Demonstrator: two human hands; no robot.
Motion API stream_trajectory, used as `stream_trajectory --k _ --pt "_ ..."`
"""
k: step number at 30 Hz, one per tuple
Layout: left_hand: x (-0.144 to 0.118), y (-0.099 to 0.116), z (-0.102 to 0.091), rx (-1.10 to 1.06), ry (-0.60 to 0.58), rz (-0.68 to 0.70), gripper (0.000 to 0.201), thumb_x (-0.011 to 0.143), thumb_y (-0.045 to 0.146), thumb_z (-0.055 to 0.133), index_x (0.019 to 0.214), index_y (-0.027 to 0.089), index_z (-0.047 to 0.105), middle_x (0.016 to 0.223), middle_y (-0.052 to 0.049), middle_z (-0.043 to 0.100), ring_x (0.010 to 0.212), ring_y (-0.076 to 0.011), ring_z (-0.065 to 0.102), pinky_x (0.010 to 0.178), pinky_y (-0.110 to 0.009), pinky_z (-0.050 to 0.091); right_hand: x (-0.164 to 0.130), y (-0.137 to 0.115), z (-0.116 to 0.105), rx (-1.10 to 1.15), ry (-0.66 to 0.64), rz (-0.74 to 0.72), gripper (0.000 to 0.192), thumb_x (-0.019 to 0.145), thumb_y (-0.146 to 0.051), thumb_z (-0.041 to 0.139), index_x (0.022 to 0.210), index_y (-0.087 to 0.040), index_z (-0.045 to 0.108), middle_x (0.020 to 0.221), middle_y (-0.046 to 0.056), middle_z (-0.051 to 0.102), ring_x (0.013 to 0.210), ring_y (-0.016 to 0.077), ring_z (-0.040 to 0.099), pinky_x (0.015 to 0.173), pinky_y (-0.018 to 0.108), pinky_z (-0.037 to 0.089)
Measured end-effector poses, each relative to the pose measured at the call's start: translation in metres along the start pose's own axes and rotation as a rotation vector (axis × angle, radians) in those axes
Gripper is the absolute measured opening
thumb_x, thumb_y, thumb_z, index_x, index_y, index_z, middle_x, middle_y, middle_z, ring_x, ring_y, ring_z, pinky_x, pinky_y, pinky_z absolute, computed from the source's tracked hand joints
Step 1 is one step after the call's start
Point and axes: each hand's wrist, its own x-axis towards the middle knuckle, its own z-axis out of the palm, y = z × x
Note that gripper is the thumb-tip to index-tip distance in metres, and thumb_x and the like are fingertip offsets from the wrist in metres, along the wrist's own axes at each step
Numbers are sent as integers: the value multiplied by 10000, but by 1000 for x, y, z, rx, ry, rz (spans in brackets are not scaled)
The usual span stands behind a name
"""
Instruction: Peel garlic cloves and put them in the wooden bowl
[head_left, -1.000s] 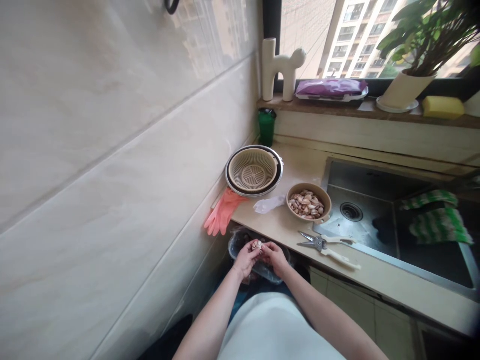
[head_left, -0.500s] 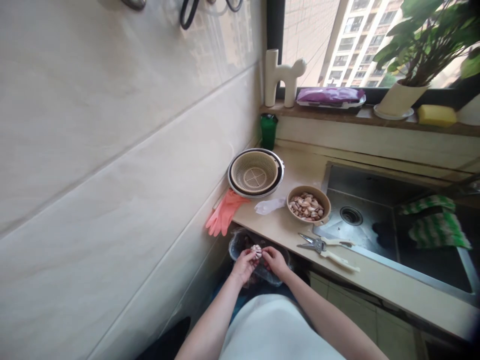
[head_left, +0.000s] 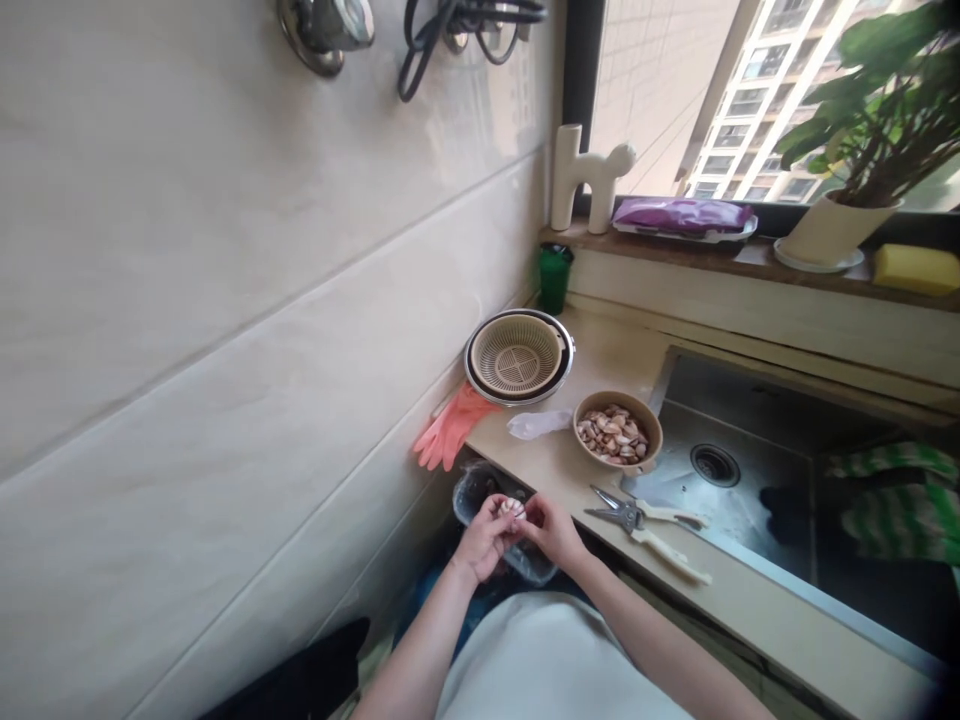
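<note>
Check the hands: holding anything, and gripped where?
Both hands hold one garlic bulb over the lined bin. Left hand cups its left side and underside; right hand pinches its right side with the fingertips.

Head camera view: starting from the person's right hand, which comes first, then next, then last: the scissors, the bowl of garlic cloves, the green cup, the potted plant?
From the right hand:
1. Scissors, on the counter edge just to its right.
2. Bowl of garlic cloves, farther back by the sink.
3. Green cup, in the back corner by the wall.
4. Potted plant, on the window sill, far right.
</note>
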Motion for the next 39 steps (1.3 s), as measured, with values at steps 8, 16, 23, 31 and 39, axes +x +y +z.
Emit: stream_trajectory --k 8,16,23,31,39 --pt "10 4 90 -70 -42 52 351 632 161 764 866 189 504 870 -7 599 783 -141 621 776 -321 526 2 -34 -90 -118 57 -215 275 844 -413 468 730 -192 585 666 21 578 615 138 495 577 240 387" --pt "23 -11 153 -193 -96 82 288 679 153 730 875 179 521 834 10 600 722 -114 623 703 -269 554 8 -25 -145 290 19 -107 357 848 -510 434 771 -179 541 604 -16 503 507 102 428 485 219 360" --pt "33 -21 181 -298 -158 109 260 708 186 709 909 171 546 880 -16 609 789 -143 635 675 -239 554 13 -19 -174 652 -40 56 373 764 -568 530 753 -195 526 598 -34 501 486 101 429 465 227 356" --pt "35 -23 189 -195 -141 121 211 762 214 652 931 152 541 904 -58 620 824 -155 633 668 -223 536 29 -19 -207 731 13 112 395 699 -570 612 710 -190 505 589 -32 555 481 98 474 463 218 363" --pt "24 -20 184 103 -127 22 349 777 373 608 1065 183 553 747 -41 619 617 -137 599 544 -246 487 14 -31 -185 820 -326 311 447 709 -598 585 671 -159 508 473 -57 484 329 38 355 327 170 251"
